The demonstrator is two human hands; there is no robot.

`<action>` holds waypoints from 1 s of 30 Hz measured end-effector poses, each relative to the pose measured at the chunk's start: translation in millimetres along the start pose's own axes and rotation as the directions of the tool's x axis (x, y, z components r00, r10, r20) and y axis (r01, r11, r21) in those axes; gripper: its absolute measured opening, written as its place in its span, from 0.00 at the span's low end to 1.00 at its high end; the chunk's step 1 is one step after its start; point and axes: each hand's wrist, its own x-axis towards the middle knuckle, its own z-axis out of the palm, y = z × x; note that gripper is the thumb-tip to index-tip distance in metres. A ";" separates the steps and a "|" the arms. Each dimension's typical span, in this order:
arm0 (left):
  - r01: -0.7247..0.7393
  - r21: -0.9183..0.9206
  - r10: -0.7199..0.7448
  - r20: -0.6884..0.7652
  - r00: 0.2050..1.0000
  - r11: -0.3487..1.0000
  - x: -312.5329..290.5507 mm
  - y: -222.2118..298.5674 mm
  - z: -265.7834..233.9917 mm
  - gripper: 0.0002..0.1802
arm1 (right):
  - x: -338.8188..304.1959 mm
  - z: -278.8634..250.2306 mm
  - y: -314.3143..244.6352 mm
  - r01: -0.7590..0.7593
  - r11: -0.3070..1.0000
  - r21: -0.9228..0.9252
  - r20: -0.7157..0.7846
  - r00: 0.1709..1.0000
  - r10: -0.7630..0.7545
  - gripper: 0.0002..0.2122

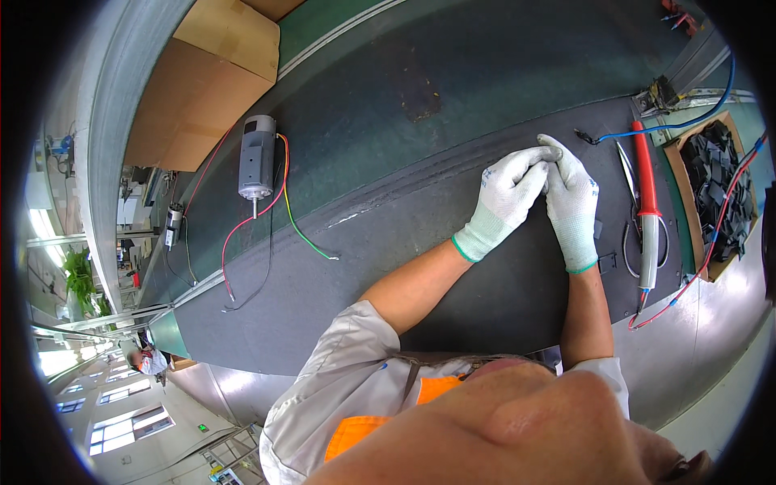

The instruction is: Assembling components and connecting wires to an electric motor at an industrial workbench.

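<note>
My left hand (508, 194) and my right hand (571, 202) wear white knit gloves with green cuffs. They meet above the dark mat (364, 283), with fingers bent together and fingertips touching. Anything pinched between them is hidden by the gloves. Close to my right hand, a blue cable (647, 132) with a dark end reaches across the mat. Further right lie scissors (627, 174), partly under a red and grey stick-shaped tool (646, 190) with a cord. A small black piece (608, 260) rests beside my right wrist.
To the left, a grey cylindrical motor (257, 158) with red, yellow-green and black wires lies on the bench. Behind it stands a cardboard box (198, 101). At the right edge, an open carton (693, 202) holds many black pieces. A second motor (173, 225) sits farther left.
</note>
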 end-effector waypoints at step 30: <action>0.032 -0.034 -0.031 0.013 0.999 0.999 -2.1 2.3 -0.8 0.13 | -3.2 1.3 -0.9 -0.052 0.996 0.075 0.013 0.999 0.051 0.14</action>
